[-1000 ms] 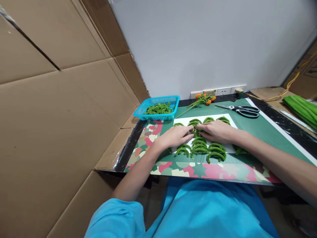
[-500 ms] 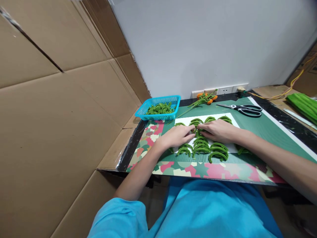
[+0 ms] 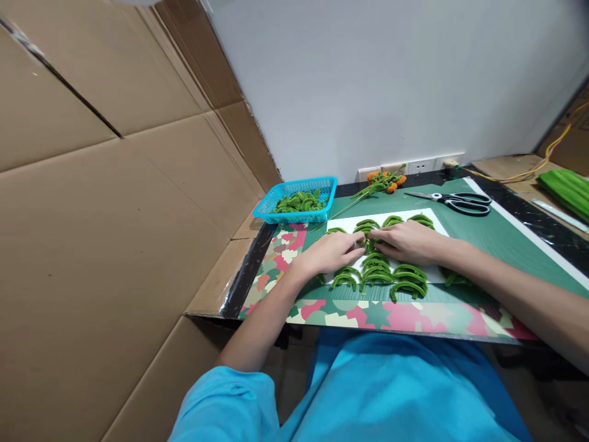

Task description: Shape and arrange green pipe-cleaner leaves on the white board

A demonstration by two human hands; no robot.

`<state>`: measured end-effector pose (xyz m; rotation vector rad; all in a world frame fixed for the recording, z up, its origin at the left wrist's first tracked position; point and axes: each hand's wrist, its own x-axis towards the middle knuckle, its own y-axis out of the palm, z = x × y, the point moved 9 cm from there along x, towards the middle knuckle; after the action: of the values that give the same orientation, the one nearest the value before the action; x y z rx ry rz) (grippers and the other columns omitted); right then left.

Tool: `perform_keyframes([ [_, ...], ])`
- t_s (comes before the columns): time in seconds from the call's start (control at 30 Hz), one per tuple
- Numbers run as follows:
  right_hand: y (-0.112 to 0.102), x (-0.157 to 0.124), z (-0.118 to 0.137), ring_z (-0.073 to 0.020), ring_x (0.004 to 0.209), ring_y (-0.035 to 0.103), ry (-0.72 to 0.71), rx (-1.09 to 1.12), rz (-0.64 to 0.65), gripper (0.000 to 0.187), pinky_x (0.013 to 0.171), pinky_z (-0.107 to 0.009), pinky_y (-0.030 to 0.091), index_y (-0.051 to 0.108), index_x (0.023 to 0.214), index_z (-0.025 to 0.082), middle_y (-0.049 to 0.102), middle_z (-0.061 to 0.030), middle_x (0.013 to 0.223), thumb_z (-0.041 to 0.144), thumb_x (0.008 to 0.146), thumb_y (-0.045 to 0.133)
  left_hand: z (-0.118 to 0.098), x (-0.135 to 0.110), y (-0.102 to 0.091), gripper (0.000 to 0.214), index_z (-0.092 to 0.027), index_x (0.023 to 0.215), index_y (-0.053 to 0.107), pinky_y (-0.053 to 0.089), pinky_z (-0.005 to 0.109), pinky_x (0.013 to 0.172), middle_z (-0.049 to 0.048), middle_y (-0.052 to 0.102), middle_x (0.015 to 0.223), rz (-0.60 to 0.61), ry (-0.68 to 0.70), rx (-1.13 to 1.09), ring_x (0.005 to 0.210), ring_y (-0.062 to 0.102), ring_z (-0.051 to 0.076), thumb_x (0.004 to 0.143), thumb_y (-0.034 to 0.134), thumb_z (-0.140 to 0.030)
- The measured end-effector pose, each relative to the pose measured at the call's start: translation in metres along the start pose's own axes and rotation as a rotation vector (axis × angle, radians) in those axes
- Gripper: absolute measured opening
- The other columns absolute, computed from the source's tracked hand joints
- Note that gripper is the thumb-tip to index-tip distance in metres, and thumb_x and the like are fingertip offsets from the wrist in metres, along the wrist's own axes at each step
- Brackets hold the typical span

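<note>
My left hand (image 3: 332, 252) and my right hand (image 3: 405, 241) meet over a white sheet (image 3: 436, 224). Each is closed in a pinch, thumb against fingers, at a curved green pipe cleaner piece (image 3: 368, 247) between them. Fingers cover part of that piece. Around them lie several bent green pipe cleaner pieces in stacked rows, such as the arcs (image 3: 376, 272) just below my fingers and the arcs (image 3: 409, 280) below my right hand. Some nearest pieces extend past the sheet's front edge onto the green mat (image 3: 510, 239).
A blue plastic basket (image 3: 258, 212) of green curled pieces stands at the back left. Orange flowers on green stems (image 3: 389, 182) lie behind the sheet. Black-handled scissors (image 3: 464, 204) rest at right, before a green pipe cleaner bundle (image 3: 564, 191). Cardboard (image 3: 138, 245) walls the left side.
The whole view has shifted very slightly. Both hands keep the same pinch at the same spot, and the laid-out pieces look unmoved.
</note>
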<state>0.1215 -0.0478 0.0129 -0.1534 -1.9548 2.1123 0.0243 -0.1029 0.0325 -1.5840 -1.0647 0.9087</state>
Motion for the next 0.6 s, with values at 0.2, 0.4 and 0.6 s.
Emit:
perform_keyframes([
  [0.2, -0.0010, -0.0002, 0.0005, -0.0232, 0.083, 0.070, 0.002, 0.002, 0.002, 0.025, 0.065, -0.032, 0.028, 0.063, 0.122, 0.018, 0.077, -0.0102, 0.102, 0.030, 0.109, 0.045, 0.0004, 0.0001, 0.0005, 0.021, -0.021, 0.100, 0.059, 0.030, 0.031, 0.062, 0.0032, 0.065, 0.078, 0.008, -0.011, 0.005, 0.071, 0.060, 0.020, 0.107, 0.048, -0.038],
  [0.4, -0.0012, 0.0000, 0.0008, -0.0227, 0.081, 0.069, -0.008, 0.007, -0.011, 0.025, 0.065, -0.032, 0.028, 0.063, 0.120, 0.019, 0.076, -0.0099, 0.100, 0.031, 0.110, 0.044, 0.0016, -0.0001, 0.0010, 0.022, -0.022, 0.100, 0.059, 0.030, 0.031, 0.061, 0.0022, 0.063, 0.076, 0.002, -0.005, -0.011, 0.070, 0.058, 0.020, 0.107, 0.048, -0.039],
  [0.6, -0.0019, -0.0004, 0.0015, -0.0228, 0.080, 0.069, -0.013, 0.011, -0.014, 0.026, 0.064, -0.032, 0.029, 0.063, 0.119, 0.019, 0.076, -0.0102, 0.098, 0.031, 0.109, 0.042, 0.0019, -0.0002, 0.0008, 0.023, -0.022, 0.102, 0.060, 0.032, 0.031, 0.062, 0.0032, 0.066, 0.079, 0.013, -0.024, -0.009, 0.072, 0.061, 0.021, 0.107, 0.047, -0.040],
])
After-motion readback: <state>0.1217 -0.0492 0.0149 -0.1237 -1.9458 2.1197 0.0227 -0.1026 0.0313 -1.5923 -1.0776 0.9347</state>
